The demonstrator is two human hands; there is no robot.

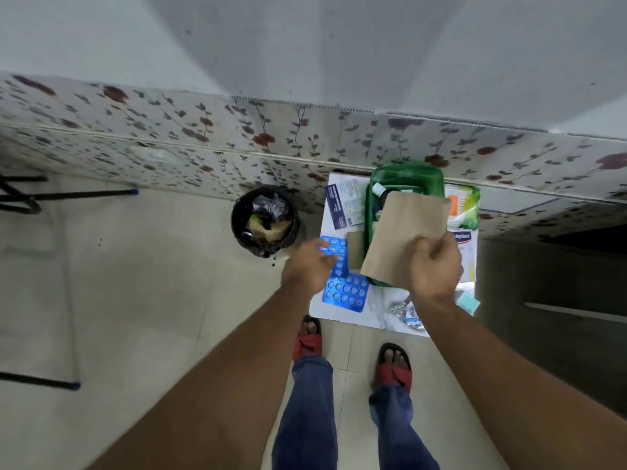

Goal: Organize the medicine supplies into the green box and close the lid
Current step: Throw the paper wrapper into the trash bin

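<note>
A green box [407, 176] stands open on a small white table [373, 310], with a bottle [379, 189] inside it. My right hand [436, 266] holds a brown paper envelope [403, 232] over the box, hiding most of its inside. My left hand [310, 264] rests its fingers on a blue blister strip [337, 247]. A second blue blister sheet [346, 293] lies just below it. A smaller brown packet [354, 254] lies beside the box's left wall.
A leaflet [344, 205] lies left of the box, packages [463, 206] to its right, foil strips [407, 313] and a teal item [468, 301] at the table's near edge. A black bin [264, 220] stands left of the table. A floral-covered ledge [203, 137] runs behind.
</note>
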